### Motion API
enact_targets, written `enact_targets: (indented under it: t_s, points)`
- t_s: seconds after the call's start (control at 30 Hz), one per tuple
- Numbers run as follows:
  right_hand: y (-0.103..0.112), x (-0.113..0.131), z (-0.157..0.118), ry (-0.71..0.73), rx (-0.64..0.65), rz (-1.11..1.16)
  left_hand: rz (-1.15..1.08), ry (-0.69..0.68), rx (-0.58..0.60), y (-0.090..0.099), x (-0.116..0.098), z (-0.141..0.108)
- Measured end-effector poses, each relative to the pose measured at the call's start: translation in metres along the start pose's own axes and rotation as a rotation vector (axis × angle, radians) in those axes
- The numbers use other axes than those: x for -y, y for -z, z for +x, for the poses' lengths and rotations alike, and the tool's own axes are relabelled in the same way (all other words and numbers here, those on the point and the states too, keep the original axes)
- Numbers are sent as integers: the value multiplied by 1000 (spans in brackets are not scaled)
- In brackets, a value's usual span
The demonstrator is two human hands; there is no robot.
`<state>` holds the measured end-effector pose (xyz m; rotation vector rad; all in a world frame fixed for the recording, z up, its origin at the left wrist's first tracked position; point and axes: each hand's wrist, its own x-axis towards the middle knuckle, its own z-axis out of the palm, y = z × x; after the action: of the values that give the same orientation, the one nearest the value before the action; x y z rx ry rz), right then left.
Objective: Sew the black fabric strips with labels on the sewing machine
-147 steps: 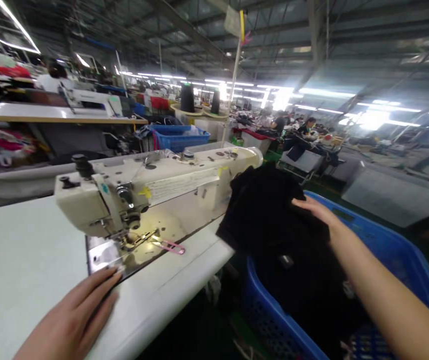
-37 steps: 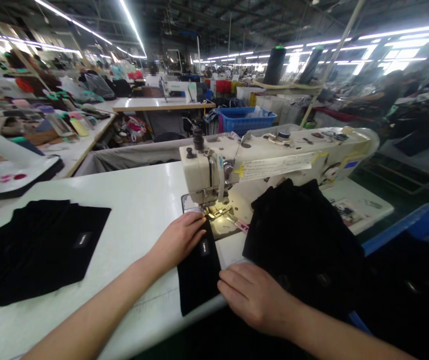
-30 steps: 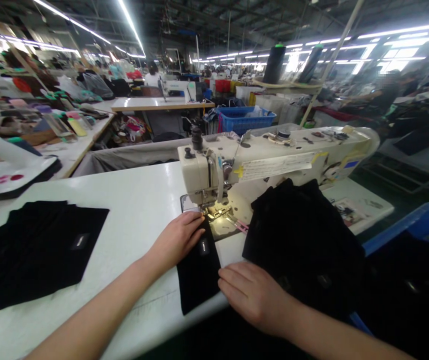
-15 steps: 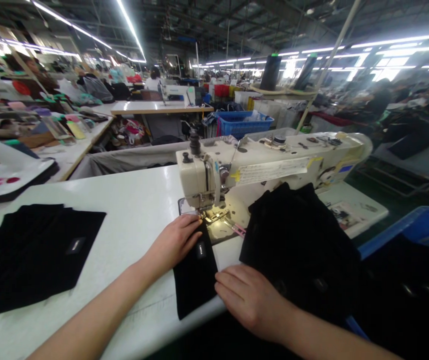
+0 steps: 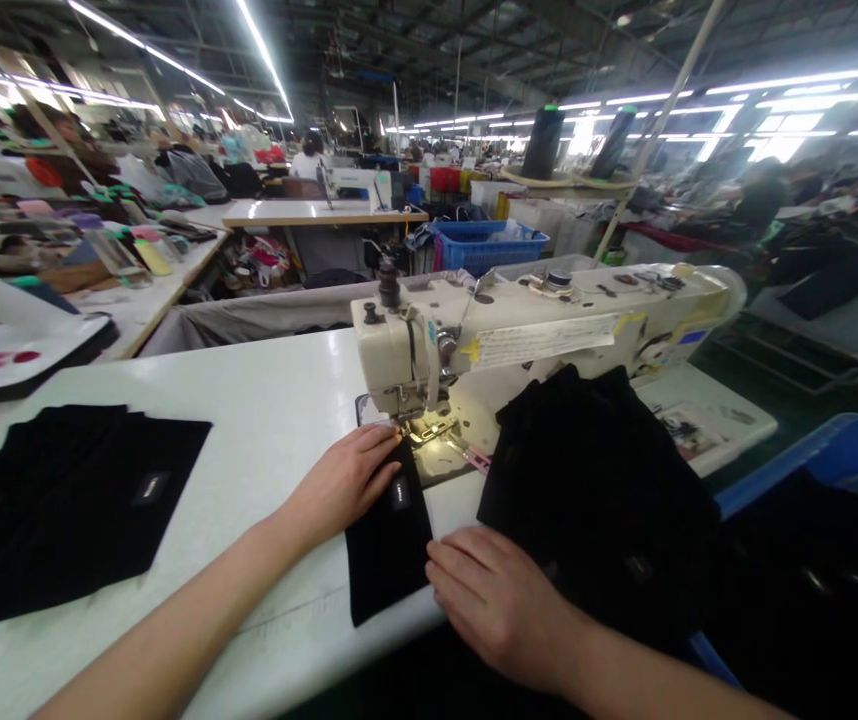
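Note:
A black fabric piece (image 5: 388, 565) with a small dark label (image 5: 399, 492) lies under the head of a sewing machine (image 5: 406, 350) and hangs toward the table's front edge. On its upper part, close to the lit needle area, my left hand (image 5: 346, 475) rests flat with fingers stretched and the thumb apart. Along the right edge of that piece, my right hand (image 5: 500, 600) has its fingers pressed together at the cloth; its thumb is hidden. Right of the machine's needle plate sits a heap of black pieces (image 5: 594, 490).
More labelled black pieces (image 5: 69, 510) lie on the white table (image 5: 271, 400) at left. Pink-handled tweezers (image 5: 474, 456) rest beside the needle plate. A blue basket (image 5: 796, 455) holding black cloth stands at right. Thread cones (image 5: 544, 145) rise behind the machine.
The black fabric piece has slid slightly away from me toward the needle, its label and lower edge shifting up. Both hands have moved a little with it.

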<state>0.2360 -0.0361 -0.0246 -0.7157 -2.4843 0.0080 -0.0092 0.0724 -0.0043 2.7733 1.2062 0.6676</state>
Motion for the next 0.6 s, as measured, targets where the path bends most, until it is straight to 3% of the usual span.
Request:
enact_targets:
  t_s: [0.6]
  points:
    - [2, -1, 7, -2, 29, -27, 1, 13, 16, 1, 6, 3]
